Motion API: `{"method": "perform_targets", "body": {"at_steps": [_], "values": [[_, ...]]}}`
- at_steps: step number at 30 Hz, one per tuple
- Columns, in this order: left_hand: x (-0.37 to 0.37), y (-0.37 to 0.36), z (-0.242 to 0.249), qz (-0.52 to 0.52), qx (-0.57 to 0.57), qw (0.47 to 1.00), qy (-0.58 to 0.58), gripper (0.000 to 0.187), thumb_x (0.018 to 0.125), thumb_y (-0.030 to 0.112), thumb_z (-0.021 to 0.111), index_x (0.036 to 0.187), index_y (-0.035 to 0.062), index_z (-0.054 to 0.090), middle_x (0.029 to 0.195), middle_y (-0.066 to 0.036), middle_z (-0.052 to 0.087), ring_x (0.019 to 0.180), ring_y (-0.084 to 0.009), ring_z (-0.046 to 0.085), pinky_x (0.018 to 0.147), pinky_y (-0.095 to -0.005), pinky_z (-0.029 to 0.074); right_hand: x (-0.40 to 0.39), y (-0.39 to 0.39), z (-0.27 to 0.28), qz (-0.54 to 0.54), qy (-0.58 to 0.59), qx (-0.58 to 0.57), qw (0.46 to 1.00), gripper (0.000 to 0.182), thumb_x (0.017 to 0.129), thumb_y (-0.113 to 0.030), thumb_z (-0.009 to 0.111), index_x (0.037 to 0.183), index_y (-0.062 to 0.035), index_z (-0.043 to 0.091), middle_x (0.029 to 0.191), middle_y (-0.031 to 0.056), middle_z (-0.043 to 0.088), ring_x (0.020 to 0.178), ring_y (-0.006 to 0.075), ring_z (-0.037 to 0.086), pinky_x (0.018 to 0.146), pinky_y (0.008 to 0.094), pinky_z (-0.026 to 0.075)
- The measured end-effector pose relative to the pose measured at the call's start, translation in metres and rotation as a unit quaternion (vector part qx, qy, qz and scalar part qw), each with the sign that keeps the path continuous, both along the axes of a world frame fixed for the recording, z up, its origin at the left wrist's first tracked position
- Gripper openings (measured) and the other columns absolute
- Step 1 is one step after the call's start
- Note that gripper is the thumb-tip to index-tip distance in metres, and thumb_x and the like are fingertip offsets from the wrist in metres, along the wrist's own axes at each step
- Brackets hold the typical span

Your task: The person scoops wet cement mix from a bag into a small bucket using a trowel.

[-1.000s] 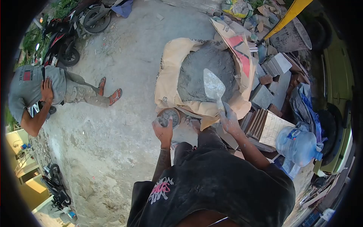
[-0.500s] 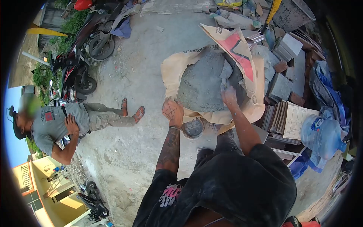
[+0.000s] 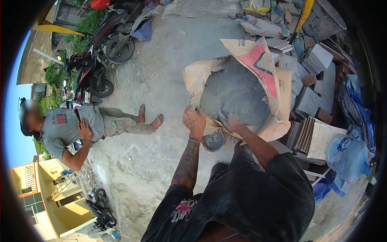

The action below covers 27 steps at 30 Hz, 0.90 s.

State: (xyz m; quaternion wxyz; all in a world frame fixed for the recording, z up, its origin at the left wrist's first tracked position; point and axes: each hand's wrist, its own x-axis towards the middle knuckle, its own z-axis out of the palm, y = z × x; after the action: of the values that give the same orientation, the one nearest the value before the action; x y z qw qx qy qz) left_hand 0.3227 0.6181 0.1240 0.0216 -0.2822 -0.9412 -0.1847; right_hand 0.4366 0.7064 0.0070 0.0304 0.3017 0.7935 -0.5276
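An open brown paper cement bag (image 3: 284, 92) is folded back around wet grey mortar (image 3: 238, 90). My left hand (image 3: 194, 123) is closed on the bag's near-left rim. At the near edge of the mortar, my right hand (image 3: 231, 122) is low with its fingers curled and smeared grey. A cement-coated trowel shows in that hand in the earlier frame; its blade cannot be made out against the mortar now. Just below the bag, between my hands and my legs, a small round container (image 3: 213, 142) with grey contents stands on the ground.
Stacked tiles (image 3: 300, 135), concrete blocks (image 3: 308, 101) and a large water bottle (image 3: 347, 155) crowd the right side. A person (image 3: 76, 127) in grey stands at left, one hand on the hip. Motorbikes (image 3: 100, 82) are parked behind, and a bucket (image 3: 324, 20) lies at upper right.
My right hand has moved left and toward me, from the middle of the mortar to its near edge. The trowel blade no longer shows. My left hand stays on the bag rim.
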Motion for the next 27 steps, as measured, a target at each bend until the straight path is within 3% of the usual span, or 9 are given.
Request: {"method": "perform_targets", "body": {"at_steps": [3,6,8,11,13,14,16,24,27], "values": [[0.004,-0.004,-0.002,0.001,0.013,1.000,-0.012,0.017,0.067,0.012,0.062,0.075,-0.0013,0.055,0.080,-0.018,0.056,0.075,-0.0363,0.056,0.065,-0.0413,0.044,0.016,-0.003,0.005,0.037,-0.049,-0.063,0.996,0.043,0.082,-0.034,0.049,0.116,-0.0077,0.050,0.103,0.0230,0.057,0.099,0.0367,0.053,0.082,0.0434,0.044],[0.004,-0.003,-0.012,0.003,0.026,1.000,-0.005,0.018,0.067,0.012,0.063,0.076,-0.0016,0.056,0.080,-0.019,0.056,0.077,-0.0365,0.056,0.067,-0.0414,0.045,0.022,-0.004,0.008,0.032,0.036,-0.087,0.995,0.044,0.083,-0.035,0.048,0.117,-0.0080,0.052,0.103,0.0232,0.058,0.095,0.0336,0.057,0.082,0.0396,0.043],[0.005,-0.002,-0.010,0.007,0.034,0.999,0.008,0.018,0.067,0.012,0.063,0.077,-0.0020,0.056,0.082,-0.019,0.057,0.079,-0.0364,0.057,0.069,-0.0411,0.045,0.031,-0.002,0.026,0.046,-0.015,-0.212,0.976,0.043,0.083,-0.035,0.048,0.114,-0.0056,0.054,0.103,0.0206,0.059,0.090,0.0279,0.057,0.083,0.0357,0.042],[0.008,-0.007,-0.002,0.019,-0.017,0.998,-0.060,0.021,0.067,0.012,0.063,0.080,-0.0031,0.058,0.088,-0.021,0.059,0.084,-0.0360,0.057,0.074,-0.0399,0.046,0.037,-0.008,0.069,0.031,0.037,-0.205,0.978,0.045,0.084,-0.035,0.048,0.114,-0.0024,0.054,0.100,0.0168,0.061,0.087,0.0236,0.057,0.080,0.0342,0.042],[0.002,-0.019,-0.023,-0.010,0.043,0.998,0.034,0.018,0.067,0.013,0.062,0.075,-0.0020,0.059,0.079,-0.018,0.057,0.074,-0.0358,0.057,0.065,-0.0414,0.044,0.036,-0.012,0.047,0.043,0.046,-0.212,0.975,0.045,0.083,-0.034,0.049,0.114,-0.0014,0.053,0.099,0.0164,0.061,0.087,0.0239,0.057,0.080,0.0346,0.042],[0.000,-0.022,-0.026,-0.005,0.045,0.998,0.037,0.018,0.067,0.013,0.062,0.075,-0.0020,0.059,0.079,-0.018,0.057,0.074,-0.0358,0.057,0.065,-0.0414,0.044,0.035,-0.013,0.036,0.051,0.053,-0.222,0.972,0.045,0.083,-0.034,0.049,0.113,-0.0003,0.053,0.099,0.0161,0.061,0.088,0.0242,0.057,0.080,0.0350,0.042],[-0.002,-0.027,-0.030,0.009,-0.004,1.000,-0.014,0.025,0.067,0.013,0.062,0.086,-0.0041,0.060,0.095,-0.023,0.059,0.087,-0.0356,0.057,0.076,-0.0391,0.046,0.034,-0.016,0.024,0.039,0.078,-0.191,0.978,0.046,0.083,-0.034,0.049,0.114,-0.0004,0.053,0.095,0.0163,0.062,0.084,0.0242,0.057,0.079,0.0353,0.043],[0.002,-0.029,-0.032,0.003,-0.004,1.000,-0.015,0.021,0.069,0.012,0.059,0.084,-0.0027,0.058,0.088,-0.017,0.056,0.080,-0.0327,0.057,0.070,-0.0389,0.047,0.048,0.012,0.022,0.013,0.064,-0.085,0.994,0.044,0.082,-0.031,0.051,0.113,0.0007,0.053,0.082,0.0176,0.063,0.069,0.0244,0.058,0.069,0.0359,0.046],[0.004,-0.031,-0.042,-0.008,-0.012,1.000,0.008,0.021,0.069,0.012,0.059,0.085,-0.0012,0.057,0.087,-0.015,0.055,0.081,-0.0313,0.056,0.069,-0.0380,0.046,0.060,0.022,0.032,-0.028,0.037,-0.170,0.984,0.041,0.082,-0.027,0.052,0.111,0.0011,0.054,0.083,0.0159,0.063,0.068,0.0207,0.057,0.068,0.0343,0.046]]}}
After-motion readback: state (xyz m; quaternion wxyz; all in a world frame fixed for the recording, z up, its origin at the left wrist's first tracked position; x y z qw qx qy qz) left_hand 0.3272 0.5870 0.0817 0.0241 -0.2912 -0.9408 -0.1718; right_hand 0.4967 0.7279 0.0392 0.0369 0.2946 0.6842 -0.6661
